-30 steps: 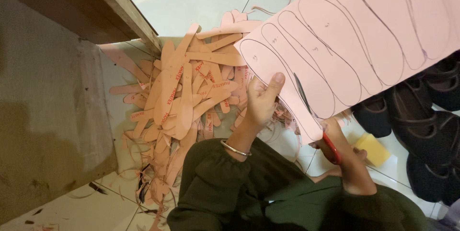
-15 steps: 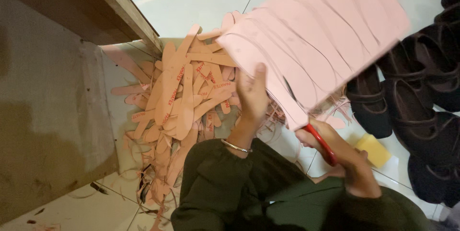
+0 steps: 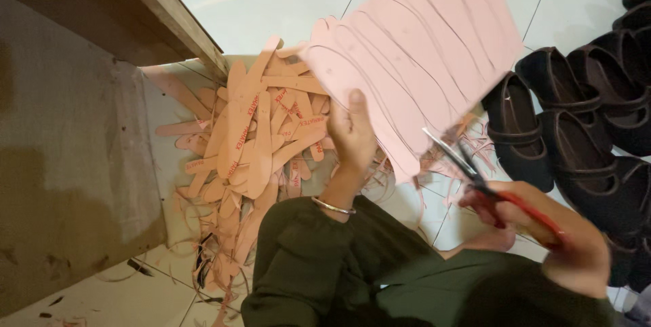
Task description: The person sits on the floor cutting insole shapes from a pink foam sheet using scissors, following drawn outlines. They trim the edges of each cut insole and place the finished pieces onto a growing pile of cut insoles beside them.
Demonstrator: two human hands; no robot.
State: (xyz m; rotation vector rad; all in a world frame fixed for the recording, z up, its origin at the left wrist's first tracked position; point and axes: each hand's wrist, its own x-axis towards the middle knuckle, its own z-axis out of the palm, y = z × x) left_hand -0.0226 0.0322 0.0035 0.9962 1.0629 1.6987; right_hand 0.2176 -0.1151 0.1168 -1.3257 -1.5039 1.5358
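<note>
The lower edge of a pink sheet [image 3: 413, 62] marked with sole outlines is pinched by the closed fingers of the left hand [image 3: 352, 133] and held tilted above the tiled floor [image 3: 271, 1]. Red-handled scissors [image 3: 475, 178] are gripped in the closed fingers of the right hand [image 3: 542, 232], the blades parted just below the sheet's edge. A heap of cut insoles [image 3: 258, 137] is seen on the floor beyond the left hand, beside a wooden bench [image 3: 74, 130]. Black shoes [image 3: 576, 117] are lined up at the right.
</note>
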